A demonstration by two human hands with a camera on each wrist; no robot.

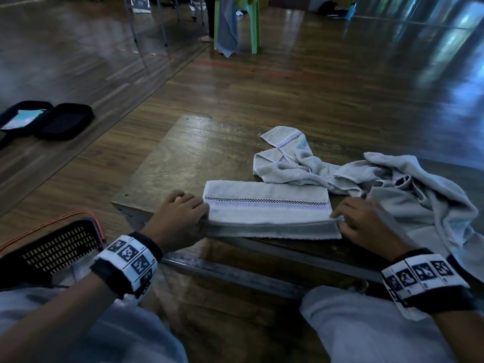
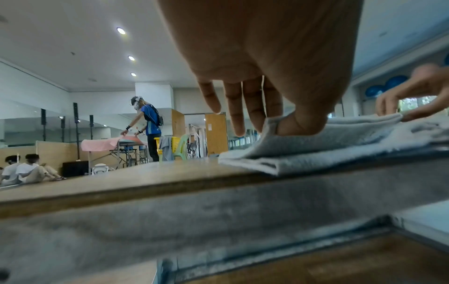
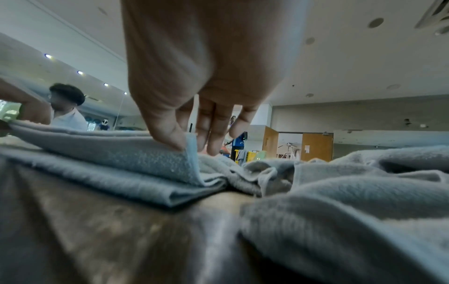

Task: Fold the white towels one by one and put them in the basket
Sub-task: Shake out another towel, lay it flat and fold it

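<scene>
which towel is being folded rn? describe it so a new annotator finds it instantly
On the low wooden table, look at the near edge between the left hand and right hand. The folded towel lies flat there, a neat rectangle with a checkered stripe; the other towels behind are crumpled.

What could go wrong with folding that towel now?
The folded towel hangs a little over the table edge near the knees, so it might slide off when let go. The left hand and right hand only pinch the top layer's corners, so a slip could undo the fold. The towel pile touches its right end and could get dragged along. The basket sits low on the left, a longish carry.
</scene>
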